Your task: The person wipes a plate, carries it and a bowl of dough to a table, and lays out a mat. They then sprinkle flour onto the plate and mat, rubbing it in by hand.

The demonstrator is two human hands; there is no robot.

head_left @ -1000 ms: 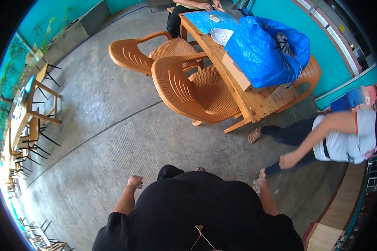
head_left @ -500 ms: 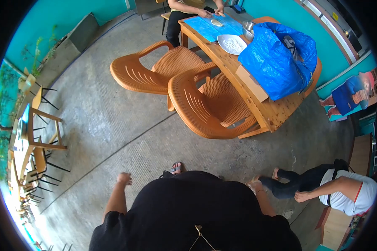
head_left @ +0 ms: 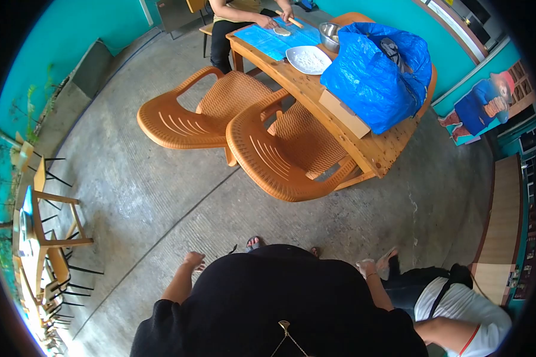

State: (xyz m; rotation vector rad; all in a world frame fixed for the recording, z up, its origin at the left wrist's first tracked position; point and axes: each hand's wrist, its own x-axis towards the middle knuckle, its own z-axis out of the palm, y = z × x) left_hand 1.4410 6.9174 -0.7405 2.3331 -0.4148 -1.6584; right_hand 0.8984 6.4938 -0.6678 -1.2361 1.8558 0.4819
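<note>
Low on the left, my left hand (head_left: 194, 260) hangs beside my body over the concrete floor, fingers apart and holding nothing visible. My right hand (head_left: 365, 266) is low on the right, by my other side, near a co-worker's leg; its fingers are small and partly hidden by my body. Neither hand touches the wooden table (head_left: 375, 156). On that table are a blue plastic bag (head_left: 378, 77), a cardboard box (head_left: 343, 113), a white dish of white powder (head_left: 308, 60) and a metal bowl (head_left: 329, 37).
Two orange woven chairs (head_left: 292, 143) stand ahead of me at the table. A seated person rolls flat dough (head_left: 281, 31) with a rolling pin on a blue sheet (head_left: 259, 39). Another person in a white shirt (head_left: 458, 309) is close on my right. Wooden tables and chairs line the left.
The table and chairs have shifted left in view. My left hand has swung inward toward my body. The person in white has moved lower and closer at my right.
</note>
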